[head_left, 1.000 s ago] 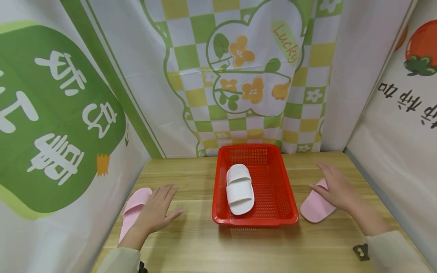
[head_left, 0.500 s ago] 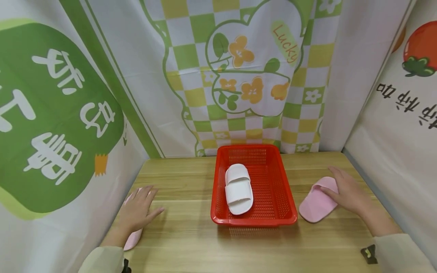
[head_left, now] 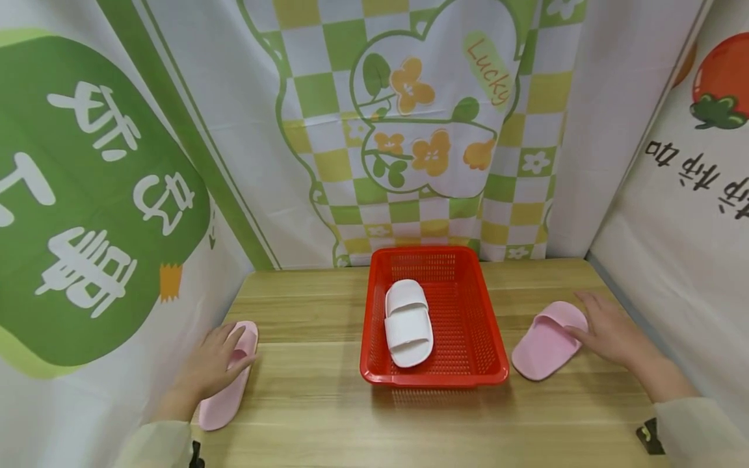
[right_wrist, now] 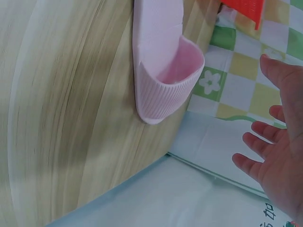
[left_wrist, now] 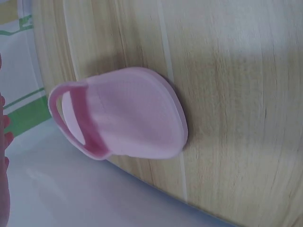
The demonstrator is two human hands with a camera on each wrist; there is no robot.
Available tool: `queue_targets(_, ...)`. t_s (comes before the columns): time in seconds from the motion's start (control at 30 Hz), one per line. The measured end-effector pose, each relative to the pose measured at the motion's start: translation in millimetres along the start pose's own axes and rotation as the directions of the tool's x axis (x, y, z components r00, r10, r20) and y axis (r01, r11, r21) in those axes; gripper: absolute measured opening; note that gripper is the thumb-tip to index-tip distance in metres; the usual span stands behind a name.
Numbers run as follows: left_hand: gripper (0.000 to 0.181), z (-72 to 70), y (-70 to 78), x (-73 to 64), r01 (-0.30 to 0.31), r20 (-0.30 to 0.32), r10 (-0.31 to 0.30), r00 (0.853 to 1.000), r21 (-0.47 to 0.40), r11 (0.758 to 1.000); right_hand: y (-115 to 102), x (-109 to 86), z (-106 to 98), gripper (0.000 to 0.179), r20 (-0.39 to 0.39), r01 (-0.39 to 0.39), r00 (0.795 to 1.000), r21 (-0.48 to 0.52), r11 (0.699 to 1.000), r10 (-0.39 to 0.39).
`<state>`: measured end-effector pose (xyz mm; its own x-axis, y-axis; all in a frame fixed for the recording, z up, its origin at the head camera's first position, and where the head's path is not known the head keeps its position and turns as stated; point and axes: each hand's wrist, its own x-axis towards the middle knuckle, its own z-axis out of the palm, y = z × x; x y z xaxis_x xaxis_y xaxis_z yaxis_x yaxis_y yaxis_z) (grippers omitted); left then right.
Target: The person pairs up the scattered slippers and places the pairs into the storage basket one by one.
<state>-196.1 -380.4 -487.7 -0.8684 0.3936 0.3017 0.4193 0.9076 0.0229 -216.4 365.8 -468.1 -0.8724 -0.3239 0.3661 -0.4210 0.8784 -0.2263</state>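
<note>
A pink slipper [head_left: 223, 401] lies on the table at the left, its strap partly hidden in the head view by my left hand [head_left: 206, 364]. That hand hovers over it with fingers extended and holds nothing. In the left wrist view the whole pink slipper [left_wrist: 132, 113] shows, apart from the fingers at the left edge. At the right, a second pink slipper [head_left: 547, 344] rests tilted on the table. My right hand [head_left: 608, 331] is just beside its strap end, fingers spread and holding nothing. The right wrist view shows that hand [right_wrist: 279, 137] apart from the slipper [right_wrist: 165, 85].
A red plastic basket [head_left: 468, 325] stands mid-table near the back, with a white slipper [head_left: 409, 325] in its left half. Printed cloth [head_left: 433, 221] hangs behind the table [head_left: 310, 390], and further cloth sheets close off both sides.
My left hand has moved left across the left slipper, uncovering its right side and heel. My right hand has drawn away to the right, leaving more of the right slipper in sight.
</note>
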Motion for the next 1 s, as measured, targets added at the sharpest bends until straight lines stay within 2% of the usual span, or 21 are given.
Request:
queue_targets(0.2, 0.061, -1.5, -9.6, -6.3, -0.004, 0.054, 0.002, 0.999, 0.04, 0.999, 2, 0.1, -4, 0.072, 0.091, -0.037, 0.995, -0.02, 0.999, 0.039)
queue_targets(0.37, 0.06, -4.1, -15.0, -9.1, -0.008, 0.095, 0.001, 0.996, 0.077, 0.997, 6, 1.0, -1, 0.073, 0.114, -0.018, 0.993, -0.045, 0.999, 0.023)
queue_targets(0.63, 0.057, -6.0, -25.7, -11.3, -0.083, 0.058, 0.075, 0.996, 0.161, 0.983, 14, 0.9, 6, 0.072, 0.195, -0.006, 0.981, -0.095, 0.995, 0.024)
queue_targets(0.8, 0.053, -5.9, -31.2, -13.3, -0.103, 0.067, 0.092, 0.994, 0.188, 0.977, 14, 1.7, 9, 0.069, 0.247, 0.019, 0.969, -0.117, 0.993, 0.011)
queue_targets(1.0, 0.051, -6.2, -32.0, -12.4, -0.123, 0.074, 0.109, 0.991, 0.22, 0.968, 16, 2.7, 12, 0.068, 0.297, -0.005, 0.954, -0.127, 0.992, 0.043)
